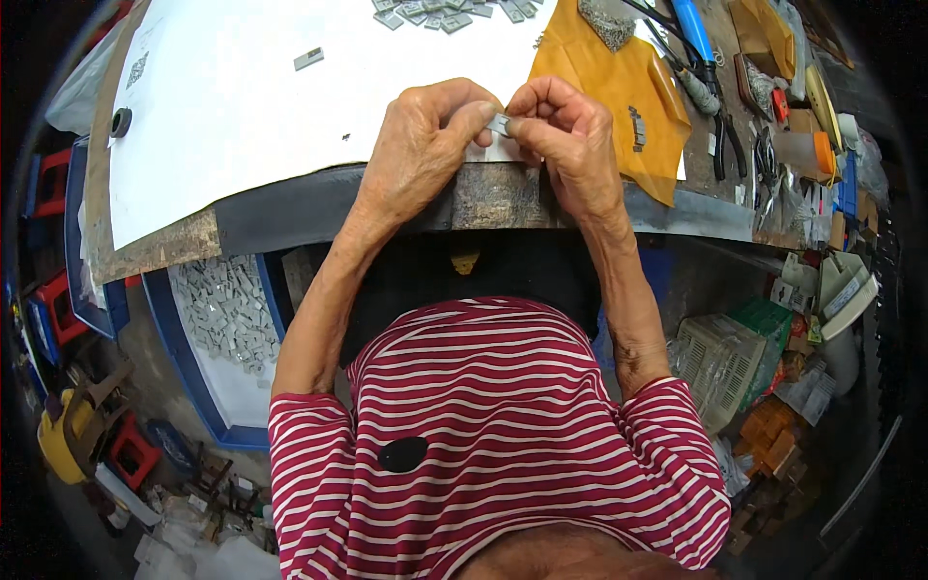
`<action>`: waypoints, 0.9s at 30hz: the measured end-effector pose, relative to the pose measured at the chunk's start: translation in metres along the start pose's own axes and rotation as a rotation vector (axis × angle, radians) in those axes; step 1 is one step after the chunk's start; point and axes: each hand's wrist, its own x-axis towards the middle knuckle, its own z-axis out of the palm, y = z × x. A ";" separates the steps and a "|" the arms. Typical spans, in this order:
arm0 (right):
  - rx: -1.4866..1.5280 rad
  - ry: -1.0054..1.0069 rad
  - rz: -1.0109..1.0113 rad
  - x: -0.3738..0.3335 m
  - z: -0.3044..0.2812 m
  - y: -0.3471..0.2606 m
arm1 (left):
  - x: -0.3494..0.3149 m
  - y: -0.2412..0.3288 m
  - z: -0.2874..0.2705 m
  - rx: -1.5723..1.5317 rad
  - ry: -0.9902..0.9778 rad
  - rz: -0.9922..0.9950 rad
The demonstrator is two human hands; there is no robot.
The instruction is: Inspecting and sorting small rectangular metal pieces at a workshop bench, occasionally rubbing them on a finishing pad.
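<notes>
Between both hands, over the front edge of the white sheet, is a small grey rectangular metal piece [500,124]. My left hand [425,145] is closed, its thumb and fingers pinching the piece's left end. My right hand [570,140] pinches the other end, with its fingers curled in. A similar grey piece [308,59] with a dark slot lies alone on the sheet. Farther back, several more grey pieces [440,12] are heaped together. Tiny dark bits [345,136] lie left of my left hand.
A yellow-brown paper envelope [580,72] lies on the right with a bag of small metal parts [609,21] and a short row of grey pieces [638,129]. Pliers [727,145] and a blue-handled tool [692,29] are beyond it. A blue tray of grey pieces [188,362] stands below left.
</notes>
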 end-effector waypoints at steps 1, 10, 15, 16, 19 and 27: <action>0.004 -0.006 -0.002 0.001 0.001 -0.001 | -0.001 0.000 0.001 0.049 0.063 0.089; 0.046 -0.077 0.084 0.007 -0.002 -0.008 | -0.004 0.009 -0.010 0.701 0.079 0.570; -0.014 -0.143 0.081 0.012 0.005 -0.015 | -0.012 0.018 -0.018 0.879 0.081 0.562; -0.017 -0.154 0.078 0.014 0.007 -0.015 | -0.013 0.019 -0.021 0.877 0.077 0.553; -0.029 -0.174 0.071 0.016 0.011 -0.015 | -0.015 0.017 -0.025 0.801 0.096 0.552; -0.053 -0.241 0.019 0.028 0.022 -0.014 | -0.020 0.018 -0.036 0.796 0.128 0.516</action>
